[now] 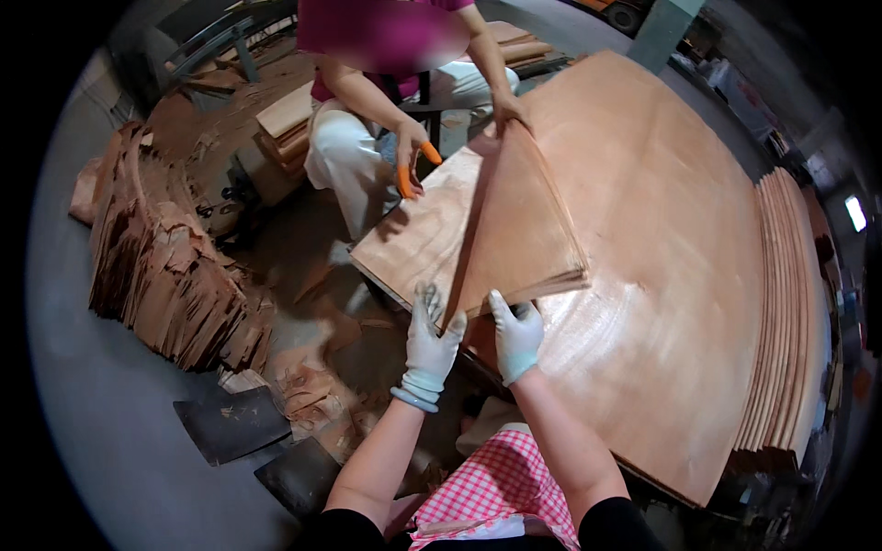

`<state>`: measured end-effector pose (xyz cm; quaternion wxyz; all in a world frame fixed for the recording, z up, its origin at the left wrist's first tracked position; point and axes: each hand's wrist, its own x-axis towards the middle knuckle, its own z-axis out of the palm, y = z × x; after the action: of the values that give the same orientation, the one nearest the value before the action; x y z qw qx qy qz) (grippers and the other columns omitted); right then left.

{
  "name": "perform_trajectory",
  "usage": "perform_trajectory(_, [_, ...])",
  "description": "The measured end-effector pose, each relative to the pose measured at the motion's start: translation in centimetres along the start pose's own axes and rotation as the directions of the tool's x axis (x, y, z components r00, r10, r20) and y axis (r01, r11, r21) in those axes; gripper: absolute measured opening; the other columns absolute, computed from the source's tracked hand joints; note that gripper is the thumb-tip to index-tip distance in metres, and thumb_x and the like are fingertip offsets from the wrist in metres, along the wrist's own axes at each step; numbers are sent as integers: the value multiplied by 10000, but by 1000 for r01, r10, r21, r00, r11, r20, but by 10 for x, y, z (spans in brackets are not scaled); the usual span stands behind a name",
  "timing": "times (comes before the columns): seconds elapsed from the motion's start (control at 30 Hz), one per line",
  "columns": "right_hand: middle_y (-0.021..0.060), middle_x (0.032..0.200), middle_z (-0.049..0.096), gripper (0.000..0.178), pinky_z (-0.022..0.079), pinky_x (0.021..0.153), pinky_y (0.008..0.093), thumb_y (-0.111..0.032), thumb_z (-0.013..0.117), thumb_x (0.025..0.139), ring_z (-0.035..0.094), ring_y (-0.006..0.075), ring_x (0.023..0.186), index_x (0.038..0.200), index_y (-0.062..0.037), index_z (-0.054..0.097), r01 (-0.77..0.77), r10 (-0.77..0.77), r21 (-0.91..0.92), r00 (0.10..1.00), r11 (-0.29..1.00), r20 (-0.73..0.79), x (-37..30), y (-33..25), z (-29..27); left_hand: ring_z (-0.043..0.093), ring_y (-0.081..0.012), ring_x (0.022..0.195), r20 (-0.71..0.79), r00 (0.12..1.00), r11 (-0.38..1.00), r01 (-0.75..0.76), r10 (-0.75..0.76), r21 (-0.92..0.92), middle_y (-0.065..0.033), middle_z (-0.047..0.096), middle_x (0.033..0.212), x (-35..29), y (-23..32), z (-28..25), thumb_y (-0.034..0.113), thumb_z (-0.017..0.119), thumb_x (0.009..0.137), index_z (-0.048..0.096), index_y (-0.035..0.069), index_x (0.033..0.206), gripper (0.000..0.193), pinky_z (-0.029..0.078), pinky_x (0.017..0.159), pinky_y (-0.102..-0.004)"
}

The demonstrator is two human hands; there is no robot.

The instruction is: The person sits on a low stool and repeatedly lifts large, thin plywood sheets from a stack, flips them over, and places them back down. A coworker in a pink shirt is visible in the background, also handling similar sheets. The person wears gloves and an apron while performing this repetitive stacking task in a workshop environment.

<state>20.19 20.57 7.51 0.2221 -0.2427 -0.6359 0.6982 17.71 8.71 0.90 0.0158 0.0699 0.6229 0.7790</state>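
Observation:
A sheaf of thin wood veneer sheets (528, 216) stands tilted up over lighter veneer sheets (418, 225). My left hand (430, 342), in a white glove with a pale green cuff, grips the near corner where the sheaf meets the lower sheets. Just right of it, my right hand (517, 338), gloved alike, pinches the sheaf's near edge, its thumb on top and some fingers hidden. Across from me, a co-worker's hand (510, 108) holds the sheaf's far corner. The co-worker's other hand (412, 158), with orange finger covers, hovers by the lower sheets' left edge.
A broad veneer stack (661, 239) spreads to the right, with upright bundled sheets (781, 312) beyond it. Ragged veneer scraps (175, 275) are piled at left. Dark flat pieces (230, 424) and torn scraps (312, 390) lie on the floor. The co-worker sits opposite.

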Motion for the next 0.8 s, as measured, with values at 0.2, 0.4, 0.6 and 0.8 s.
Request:
perform_trajectory(0.2, [107,952,686,355,493,758,281,-237,664,909,604,125,832,1106,55,616,-21,83,-206,950,978,301,23,-29,-25,651,-223,937,225,916,861,198,-333,468,-153,683,1040,-8,-13,8,293,759,818,558,-53,1191,548,513,808,-351])
perform_trajectory(0.4, [150,1046,695,307,516,866,321,-180,555,945,665,194,982,1182,6,617,368,-193,-380,885,849,424,-65,-73,-100,395,-68,619,-117,917,902,397,-382,170,48,455,688,7,28,39,88,768,792,420,102,651,376,393,532,-271])
perform_trajectory(0.6, [243,1295,515,465,349,1061,475,-234,542,908,505,382,1187,1301,10,495,523,-200,-733,850,434,488,-183,7,-203,625,-163,788,143,969,979,200,-202,29,-123,685,839,42,85,106,5,545,877,658,19,1117,265,522,697,-327])
perform_trajectory(0.8, [297,1183,558,363,365,964,549,-299,509,929,486,432,1152,1025,44,575,-557,187,-776,830,296,-525,-182,36,-339,610,-261,1029,525,736,598,-665,427,446,-173,637,1140,77,115,128,33,595,853,588,23,1237,384,480,941,-339])
